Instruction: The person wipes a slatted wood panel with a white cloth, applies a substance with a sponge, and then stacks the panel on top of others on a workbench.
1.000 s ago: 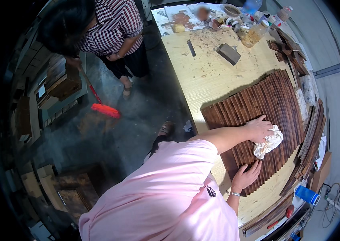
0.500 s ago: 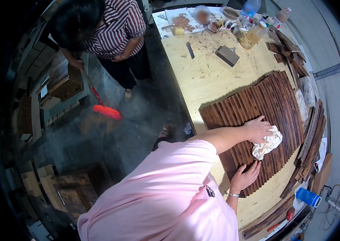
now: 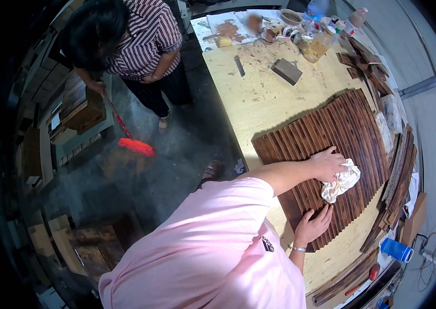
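Observation:
A ribbed panel of dark brown wooden slats (image 3: 300,147) lies on the pale worktable. My left hand (image 3: 326,165) reaches across it and grips a crumpled white cloth (image 3: 341,183) with stains, pressed against the slats. Closer to the panel's near edge, my right hand (image 3: 315,226), with a metal band at the wrist, lies palm down on the wood. Its fingers are stretched out, the tips just below the cloth, and it holds nothing.
A dark block (image 3: 286,71), jars and bottles (image 3: 318,47) stand toward the table's far end. Loose dark wood strips (image 3: 400,180) and a blue packet (image 3: 396,250) line the right side. At left, another person (image 3: 148,46) holds a red broom (image 3: 136,146) on the floor.
The view has shifted slightly. Both hands and the cloth stay at nearly the same place on the panel. The other person and the broom have hardly moved.

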Demonstrator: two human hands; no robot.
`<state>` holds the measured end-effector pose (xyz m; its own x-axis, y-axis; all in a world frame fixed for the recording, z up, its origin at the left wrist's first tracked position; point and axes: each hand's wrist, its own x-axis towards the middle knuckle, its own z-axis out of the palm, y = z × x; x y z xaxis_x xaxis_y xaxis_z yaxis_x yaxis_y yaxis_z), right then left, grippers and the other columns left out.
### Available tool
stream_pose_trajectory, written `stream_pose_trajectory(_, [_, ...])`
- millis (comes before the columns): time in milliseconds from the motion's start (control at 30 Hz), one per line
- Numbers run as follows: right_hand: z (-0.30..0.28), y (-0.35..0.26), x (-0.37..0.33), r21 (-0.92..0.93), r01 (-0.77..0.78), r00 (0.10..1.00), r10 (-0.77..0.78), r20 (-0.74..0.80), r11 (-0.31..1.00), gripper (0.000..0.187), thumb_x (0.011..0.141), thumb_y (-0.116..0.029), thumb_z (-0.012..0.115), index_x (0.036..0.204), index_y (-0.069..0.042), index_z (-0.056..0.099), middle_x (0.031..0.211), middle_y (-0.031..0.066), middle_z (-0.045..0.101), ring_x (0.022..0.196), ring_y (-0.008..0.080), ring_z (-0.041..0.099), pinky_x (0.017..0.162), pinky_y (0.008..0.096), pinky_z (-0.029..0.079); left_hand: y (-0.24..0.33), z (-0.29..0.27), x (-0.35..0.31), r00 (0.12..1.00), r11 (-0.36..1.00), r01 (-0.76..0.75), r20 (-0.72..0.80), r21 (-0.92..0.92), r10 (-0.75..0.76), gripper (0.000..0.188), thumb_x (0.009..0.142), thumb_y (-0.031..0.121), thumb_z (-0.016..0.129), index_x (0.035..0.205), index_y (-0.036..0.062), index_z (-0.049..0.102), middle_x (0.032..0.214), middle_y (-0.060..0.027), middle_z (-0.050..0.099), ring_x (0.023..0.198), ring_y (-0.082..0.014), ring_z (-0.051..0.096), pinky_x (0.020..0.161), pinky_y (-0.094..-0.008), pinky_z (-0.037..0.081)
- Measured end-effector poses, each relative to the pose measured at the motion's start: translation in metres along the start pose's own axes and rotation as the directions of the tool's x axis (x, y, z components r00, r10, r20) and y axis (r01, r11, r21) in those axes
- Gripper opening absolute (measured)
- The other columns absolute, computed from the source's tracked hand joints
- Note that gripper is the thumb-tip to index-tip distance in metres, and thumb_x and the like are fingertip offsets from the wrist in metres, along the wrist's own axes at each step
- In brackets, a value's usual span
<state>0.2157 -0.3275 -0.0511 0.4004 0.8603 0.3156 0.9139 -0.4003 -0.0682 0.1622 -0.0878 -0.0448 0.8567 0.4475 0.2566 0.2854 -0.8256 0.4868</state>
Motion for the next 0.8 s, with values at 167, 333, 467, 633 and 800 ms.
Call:
stream_pose_trajectory(167, [-0.007,-0.005,0.003,0.005,-0.046,0.999,0.046,0.022,0.999,0.057,0.095,-0.025,0.056,0.146,-0.002,0.046,0.155,0.016,0.042,0.138,0.0368,0.043,0.114,0.0489,0.034,0.002,0.001,0.001,1.0,1.0,0.002,0.002,-0.014,-0.002,0.061,0.09,0.04,0.062,0.144,0.0135,0.052,0.151,-0.0114,0.046,0.145,-0.0249,0.036,0.122,-0.0553,0.019])
stream_pose_trajectory(333, [-0.005,-0.004,0.001,0.032,-0.051,0.999,0.05,0.018,0.998,0.061,0.09,-0.023,0.058,0.145,0.0,0.045,0.155,0.0181,0.041,0.138,0.0383,0.042,0.114,0.0509,0.034,0.005,-0.007,0.004,0.998,0.999,-0.009,0.058,-0.042,0.012,0.061,0.088,0.037,0.065,0.142,0.0111,0.053,0.15,-0.0122,0.046,0.146,-0.0256,0.034,0.122,-0.0583,0.017])
stream_pose_trajectory(467, [-0.005,-0.008,0.008,0.059,-0.036,0.999,0.035,0.01,0.998,0.063,0.088,-0.021,0.059,0.145,0.001,0.044,0.156,0.0189,0.04,0.138,0.0388,0.041,0.114,0.0517,0.033,0.015,-0.009,0.025,0.984,0.971,0.019,0.168,0.237,-0.06,0.063,0.087,0.04,0.066,0.139,0.0055,0.056,0.149,-0.0163,0.046,0.146,-0.0325,0.032,0.119,-0.0654,0.015])
stream_pose_trajectory(633, [-0.007,-0.006,0.005,0.059,-0.074,0.997,0.073,0.025,0.995,0.063,0.087,-0.02,0.059,0.144,0.002,0.045,0.156,0.0186,0.04,0.139,0.0383,0.041,0.115,0.051,0.032,0.041,0.012,0.02,0.968,0.964,-0.234,0.118,0.124,0.22,0.06,0.089,0.046,0.063,0.139,0.0136,0.058,0.154,-0.015,0.042,0.147,-0.0345,0.031,0.119,-0.0652,0.015])
stream_pose_trajectory(800, [-0.006,-0.006,0.002,0.052,-0.086,0.996,0.084,0.025,0.995,0.062,0.086,-0.02,0.061,0.143,0.002,0.047,0.156,0.0174,0.041,0.139,0.038,0.041,0.116,0.0506,0.033,-0.029,-0.006,0.009,0.985,0.961,-0.172,0.048,0.216,0.166,0.047,0.092,0.04,0.06,0.131,0.0154,0.065,0.148,-0.0122,0.051,0.14,-0.0318,0.042,0.119,-0.0544,0.025])
